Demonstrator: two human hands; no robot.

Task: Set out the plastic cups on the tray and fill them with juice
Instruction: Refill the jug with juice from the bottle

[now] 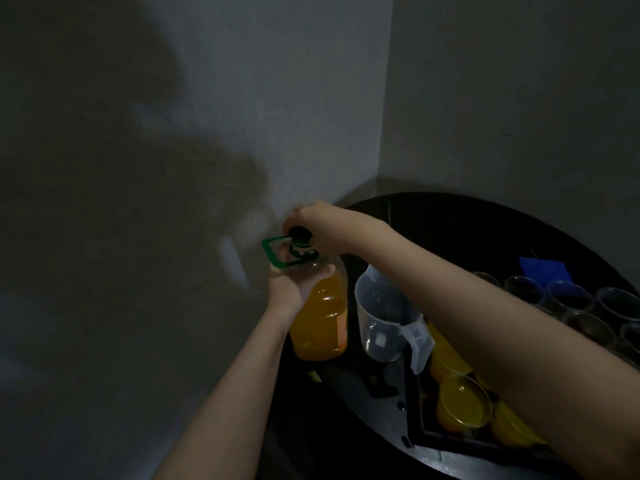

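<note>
Forearms cross the lower frame toward a juice bottle (pixel 320 317) at about 10 o'clock on the dark round table (pixel 460 216). Left hand (pixel 294 289) cups the bottle's shoulder, fingers curled round it just under the green carry handle (pixel 277 254); right hand (pixel 311 223) sits over the dark cap (pixel 300 234), fingers closed on it. Judging by this, the step is turning the cap, whether off or back on I cannot tell. To do it well, the left hand should keep the bottle upright and pinned to the table while the right twists, since the bottle looks more than half full of orange juice and stands near the edge. Just right of it, at centre, stands a clear jug (pixel 384 317), which looks empty, its handle toward the tray. At 4 o'clock a black tray (pixel 419 431) holds plastic cups (pixel 462 403) filled with orange juice, partly hidden by the right forearm. Farther along, at 2 to 3 o'clock, more clear cups (pixel 568 299) stand empty, so filling seems partway done. A blue cloth (pixel 540 268) lies behind them.
</note>
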